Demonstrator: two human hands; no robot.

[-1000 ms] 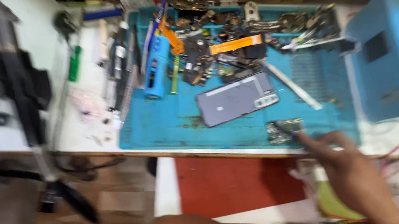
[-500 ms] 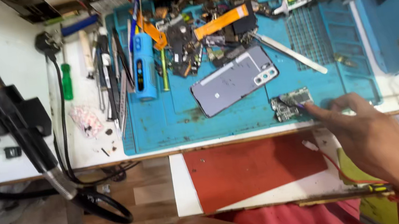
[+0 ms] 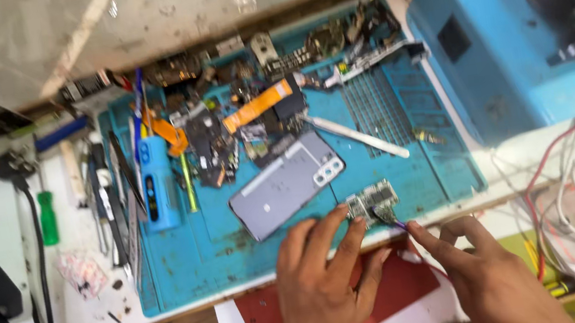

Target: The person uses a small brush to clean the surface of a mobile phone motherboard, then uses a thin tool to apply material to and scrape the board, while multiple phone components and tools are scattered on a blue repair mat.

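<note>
While the left hand (image 3: 320, 284) presses spread fingertips on a small green board (image 3: 372, 204) at the blue mat's (image 3: 197, 264) near edge, the right hand (image 3: 490, 268) pinches a thin probe (image 3: 395, 223) against it. Board work seems underway; steadiness matters next. A smooth grey phone (image 3: 287, 182) lies beside.

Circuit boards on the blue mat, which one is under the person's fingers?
The small green circuit board at the mat's near edge, right of the grey phone. The left hand pins it; the others lie untouched among parts farther back.
</note>
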